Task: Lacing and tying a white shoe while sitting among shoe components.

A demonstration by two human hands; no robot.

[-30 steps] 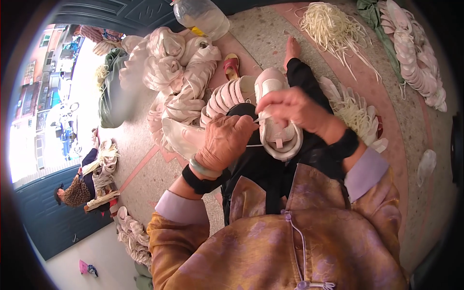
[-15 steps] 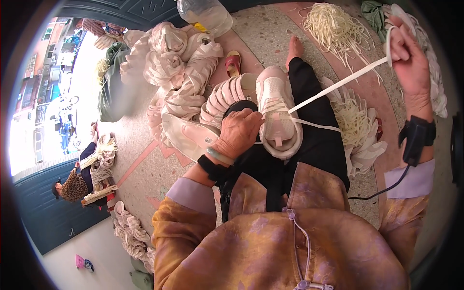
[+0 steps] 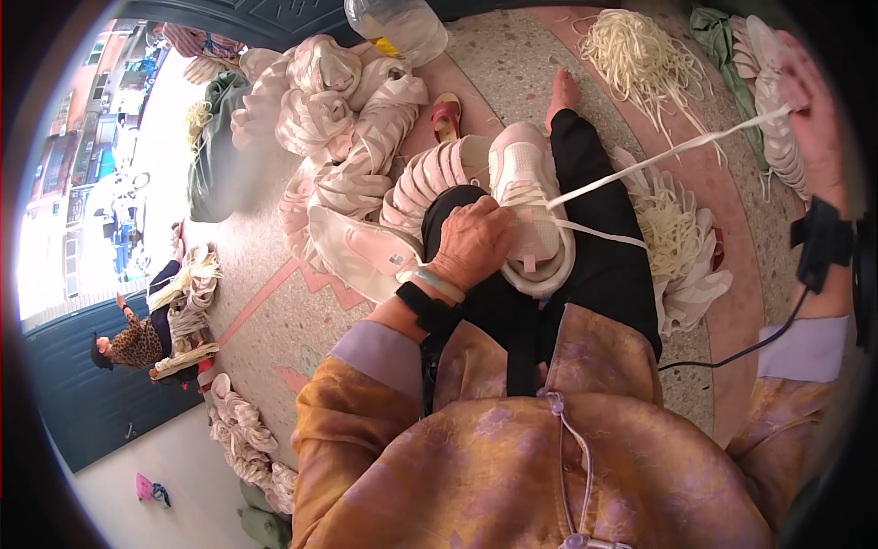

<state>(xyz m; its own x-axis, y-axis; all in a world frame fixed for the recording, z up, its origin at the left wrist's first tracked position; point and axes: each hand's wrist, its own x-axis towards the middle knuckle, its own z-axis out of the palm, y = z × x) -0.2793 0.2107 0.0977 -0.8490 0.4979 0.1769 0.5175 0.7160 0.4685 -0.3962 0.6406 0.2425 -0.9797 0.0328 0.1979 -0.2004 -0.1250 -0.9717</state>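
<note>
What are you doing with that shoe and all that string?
A person sitting on the floor has a white shoe upper resting on their lap. The left hand presses down on the shoe, while the right hand is stretched far out to the side, pulling a white lace tight from it. Heaps of other white shoe uppers lie on the floor to the left, and a loose pile of laces lies further ahead. Another person sits off to the left.

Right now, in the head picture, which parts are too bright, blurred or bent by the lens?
In the head view, the street outside at the left is washed out by daylight; the right hand near the rim is smeared and stretched; floor lines bend toward the dark round border; the white shoe and left hand look sharp.
</note>
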